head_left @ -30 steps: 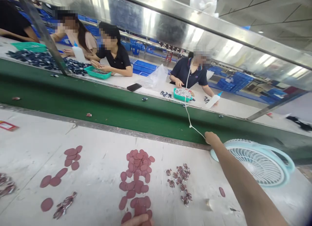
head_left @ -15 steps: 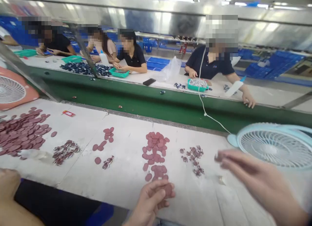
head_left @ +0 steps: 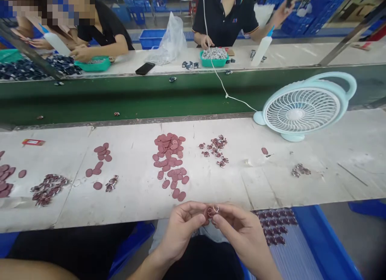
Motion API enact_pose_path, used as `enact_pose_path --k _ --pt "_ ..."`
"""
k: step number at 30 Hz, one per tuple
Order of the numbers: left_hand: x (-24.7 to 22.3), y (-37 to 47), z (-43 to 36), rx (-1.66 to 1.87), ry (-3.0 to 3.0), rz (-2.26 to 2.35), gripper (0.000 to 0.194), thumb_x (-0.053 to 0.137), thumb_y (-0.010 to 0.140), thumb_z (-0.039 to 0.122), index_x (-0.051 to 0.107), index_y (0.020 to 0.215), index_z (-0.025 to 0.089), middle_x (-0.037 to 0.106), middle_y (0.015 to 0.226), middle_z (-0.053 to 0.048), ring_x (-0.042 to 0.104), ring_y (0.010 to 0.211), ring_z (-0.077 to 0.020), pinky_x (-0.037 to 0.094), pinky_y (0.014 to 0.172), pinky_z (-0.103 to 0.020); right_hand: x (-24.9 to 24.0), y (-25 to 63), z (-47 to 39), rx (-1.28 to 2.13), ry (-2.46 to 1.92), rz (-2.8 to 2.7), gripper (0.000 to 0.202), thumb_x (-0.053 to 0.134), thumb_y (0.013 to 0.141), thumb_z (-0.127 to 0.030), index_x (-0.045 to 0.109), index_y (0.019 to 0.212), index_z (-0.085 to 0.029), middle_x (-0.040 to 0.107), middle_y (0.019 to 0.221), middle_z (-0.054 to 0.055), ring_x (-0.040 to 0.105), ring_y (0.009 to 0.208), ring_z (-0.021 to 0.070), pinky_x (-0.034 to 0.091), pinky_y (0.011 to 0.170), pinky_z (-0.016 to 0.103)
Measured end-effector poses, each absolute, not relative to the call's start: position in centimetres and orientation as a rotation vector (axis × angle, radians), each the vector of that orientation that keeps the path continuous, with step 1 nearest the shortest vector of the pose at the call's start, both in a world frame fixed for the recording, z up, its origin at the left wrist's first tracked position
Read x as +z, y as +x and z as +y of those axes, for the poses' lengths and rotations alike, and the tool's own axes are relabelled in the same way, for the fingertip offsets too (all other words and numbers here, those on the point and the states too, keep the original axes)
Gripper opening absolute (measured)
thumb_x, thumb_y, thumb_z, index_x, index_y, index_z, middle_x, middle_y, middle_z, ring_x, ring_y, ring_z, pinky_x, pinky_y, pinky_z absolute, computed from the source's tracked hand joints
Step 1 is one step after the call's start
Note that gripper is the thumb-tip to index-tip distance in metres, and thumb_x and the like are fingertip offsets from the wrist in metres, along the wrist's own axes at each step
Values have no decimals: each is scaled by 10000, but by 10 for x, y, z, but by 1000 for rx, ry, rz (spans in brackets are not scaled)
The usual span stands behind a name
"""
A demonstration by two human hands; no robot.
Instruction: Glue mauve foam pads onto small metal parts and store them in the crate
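Close to the table's front edge, my left hand [head_left: 183,225] pinches a reddish-brown oval disc [head_left: 208,214]. Fingers of my right hand [head_left: 238,227] are closed on a small shiny metallic piece [head_left: 215,209], which meets the disc between both hands. Beyond them lies a loose pile of oval discs [head_left: 169,147]. Small brown and silver pieces [head_left: 217,145] are scattered to the right of that pile. Farther right are one single disc [head_left: 264,151] and a little cluster of metallic pieces [head_left: 300,170].
A light-blue fan [head_left: 301,109] stands at the back right. Beyond the green strip [head_left: 135,97], people sit at another table with teal trays [head_left: 214,62]. A blue crate [head_left: 319,235] with rows of brown pieces is below right. Another person's arm [head_left: 39,268] shows lower left.
My right hand has come in from the right and now meets my left hand at the disc. The view has shifted to the right and downward, bringing the blue crate into sight.
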State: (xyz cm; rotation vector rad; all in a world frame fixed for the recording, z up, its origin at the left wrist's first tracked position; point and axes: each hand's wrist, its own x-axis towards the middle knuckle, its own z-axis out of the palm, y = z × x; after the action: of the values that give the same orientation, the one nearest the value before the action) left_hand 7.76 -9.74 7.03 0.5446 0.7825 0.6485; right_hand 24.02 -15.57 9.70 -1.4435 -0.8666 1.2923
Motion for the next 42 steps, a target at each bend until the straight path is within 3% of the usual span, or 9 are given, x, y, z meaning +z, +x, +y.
enact_pose_path --k 9,15,27,37,42 --pt "75 81 -103 634 607 780 109 779 799 240 742 762 145 775 929 -96 677 883 -199 507 848 -333 96 246 -162 1276 -1448 -978 205 699 896 -302 757 1091 -277 741 1082 62 713 972 212 596 847 312" --pt "73 82 -107 626 619 799 125 795 781 258 759 736 147 776 868 -84 668 796 -176 511 779 -301 95 250 -166 1322 -1447 -975 229 697 902 -297 745 1125 -281 747 1078 57 720 921 195 601 793 292" --pt "73 85 -116 679 664 808 99 745 835 235 773 780 158 784 970 -95 701 954 -245 520 899 -383 88 246 -170 1350 -1375 -809 172 732 875 -305 755 1039 -256 733 901 22 652 748 129 577 707 247" --pt "64 85 -120 698 708 795 90 719 861 217 774 814 166 779 1004 -91 697 996 -239 513 961 -404 76 241 -176 1267 -1352 -799 130 729 877 -281 747 1005 -268 714 873 7 671 784 135 576 725 241" --pt "59 87 -123 713 631 827 104 722 860 237 768 796 170 778 1019 -87 707 980 -234 537 908 -374 72 237 -173 1290 -1341 -705 147 757 850 -291 758 993 -258 756 933 27 695 771 139 595 721 244"
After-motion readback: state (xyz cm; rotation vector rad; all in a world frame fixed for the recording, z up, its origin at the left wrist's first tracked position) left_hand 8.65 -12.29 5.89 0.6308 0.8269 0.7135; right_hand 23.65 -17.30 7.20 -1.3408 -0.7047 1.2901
